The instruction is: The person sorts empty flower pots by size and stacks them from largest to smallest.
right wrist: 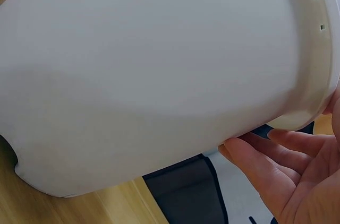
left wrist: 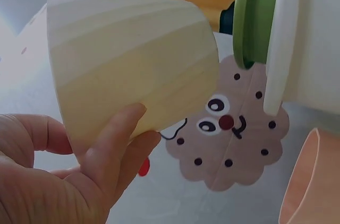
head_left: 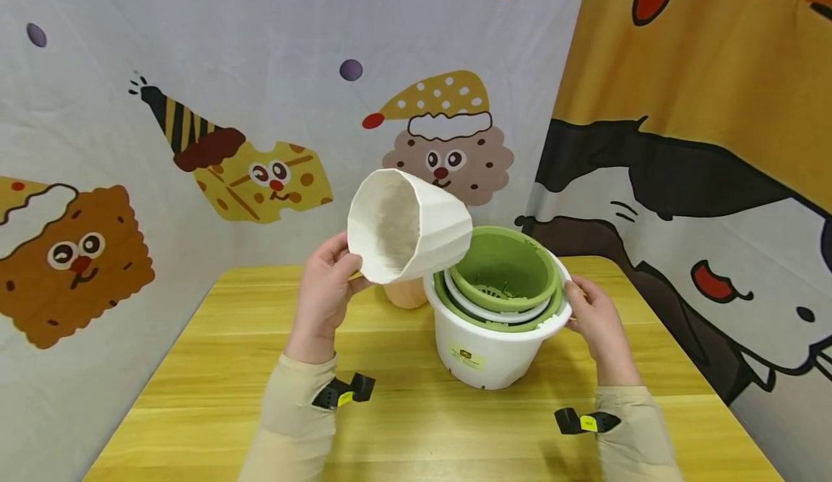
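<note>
In the head view, my left hand [head_left: 328,287] grips the rim of a small white ribbed flower pot [head_left: 442,233]. The pot is tilted on its side in the air, its mouth toward the left. My right hand [head_left: 598,319] holds the rim of a large white flower pot [head_left: 484,355] at its right side, and the right wrist view shows fingers [right wrist: 260,168] against the wall below that rim. Nested inside the large pot are a green pot [head_left: 510,261] with a slotted bottom, a white pot and another green pot.
Behind the raised white pot stands a peach-coloured pot [head_left: 406,294], partly hidden; its rim shows in the left wrist view. All stand on a yellow wood-grain table [head_left: 214,366]. A cartoon-printed cloth [head_left: 260,56] hangs behind the table.
</note>
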`<state>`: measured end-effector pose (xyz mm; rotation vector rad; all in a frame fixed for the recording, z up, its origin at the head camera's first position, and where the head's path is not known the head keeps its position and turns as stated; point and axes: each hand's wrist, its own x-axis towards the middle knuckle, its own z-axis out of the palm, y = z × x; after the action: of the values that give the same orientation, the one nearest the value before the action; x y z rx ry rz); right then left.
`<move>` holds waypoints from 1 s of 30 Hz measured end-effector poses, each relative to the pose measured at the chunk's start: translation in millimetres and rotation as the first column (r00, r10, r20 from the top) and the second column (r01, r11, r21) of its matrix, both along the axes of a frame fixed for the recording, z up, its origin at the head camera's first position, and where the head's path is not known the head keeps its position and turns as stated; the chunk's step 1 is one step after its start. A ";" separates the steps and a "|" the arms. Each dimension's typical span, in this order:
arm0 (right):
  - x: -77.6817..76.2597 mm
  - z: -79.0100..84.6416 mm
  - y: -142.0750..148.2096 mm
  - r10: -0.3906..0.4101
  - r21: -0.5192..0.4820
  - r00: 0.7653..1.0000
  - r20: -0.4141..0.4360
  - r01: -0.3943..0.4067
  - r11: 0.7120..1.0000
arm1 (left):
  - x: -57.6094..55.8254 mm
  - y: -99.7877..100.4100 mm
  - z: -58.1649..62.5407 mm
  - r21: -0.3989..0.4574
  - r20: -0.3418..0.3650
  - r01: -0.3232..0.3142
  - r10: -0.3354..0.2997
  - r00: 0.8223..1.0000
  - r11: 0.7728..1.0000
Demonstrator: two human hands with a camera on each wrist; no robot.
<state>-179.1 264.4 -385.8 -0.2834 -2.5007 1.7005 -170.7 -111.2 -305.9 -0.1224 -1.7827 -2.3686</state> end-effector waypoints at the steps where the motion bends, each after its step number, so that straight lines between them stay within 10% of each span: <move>1: 0.1 -0.1 0.3 0.000 0.002 1.000 0.000 0.000 1.000 | -1.4 2.4 0.8 0.005 -0.002 0.007 -0.007 1.000 1.000; 30: -1.1 -0.8 2.2 0.010 -0.019 1.000 -0.014 -0.011 1.000 | -31.9 53.6 21.2 -0.177 -0.016 0.124 -0.129 0.991 0.976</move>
<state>-180.2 266.6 -386.6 -0.2598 -2.4821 1.7253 -202.6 -57.6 -284.7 -0.2995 -2.0246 -2.2753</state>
